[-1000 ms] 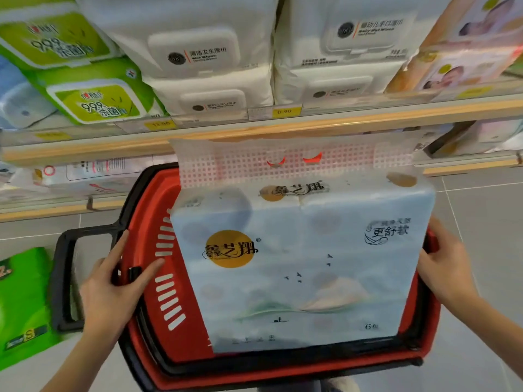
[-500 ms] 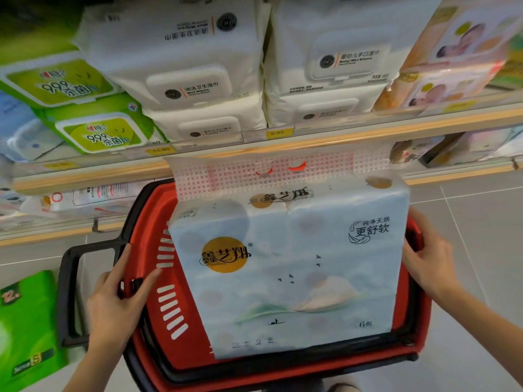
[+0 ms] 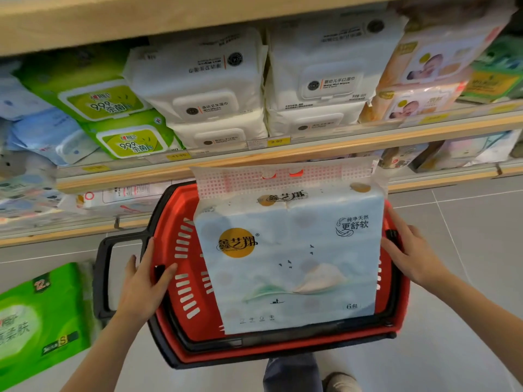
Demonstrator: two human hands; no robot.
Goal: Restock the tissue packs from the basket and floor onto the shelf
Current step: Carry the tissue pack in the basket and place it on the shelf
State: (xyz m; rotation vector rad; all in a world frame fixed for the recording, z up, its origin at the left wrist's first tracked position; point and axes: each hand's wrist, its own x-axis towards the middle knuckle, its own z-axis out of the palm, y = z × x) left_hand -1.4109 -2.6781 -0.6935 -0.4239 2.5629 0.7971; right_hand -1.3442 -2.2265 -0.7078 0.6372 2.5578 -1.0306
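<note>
At about eight o'clock a green tissue pack [image 3: 39, 321] lay on the grey tiled floor [image 3: 467, 236], its wrapper showing "12" and "S"; the rest was blurred. Just right of it, the left hand [image 3: 141, 281] gripped the left rim of the red shopping basket [image 3: 175, 250] beside its black handle [image 3: 103, 278], fingers curled over the edge. In the centre, a pale blue six-pack of tissues [image 3: 288, 258] stood upright inside the basket, marked with a gold disc of Chinese characters, "更舒软" at its two o'clock corner and "6包" at five o'clock. At three o'clock the right hand [image 3: 410, 256] lay flat-fingered against the basket's right rim, touching the pack's side; whether it gripped the rim could not be told. Across twelve o'clock the wooden shelf [image 3: 311, 149] held green wipes reading "999 杀菌", white packs reading "Wet Wipes" and "Baby Wet Wipes", baby-portrait packs, and a yellow "8.90" price tag [image 3: 276, 141]. The step seemed to be steadying the basket before unloading; next, both hands would likely need to clasp the tall pack's sides and lift it clear toward a shelf gap.
</note>
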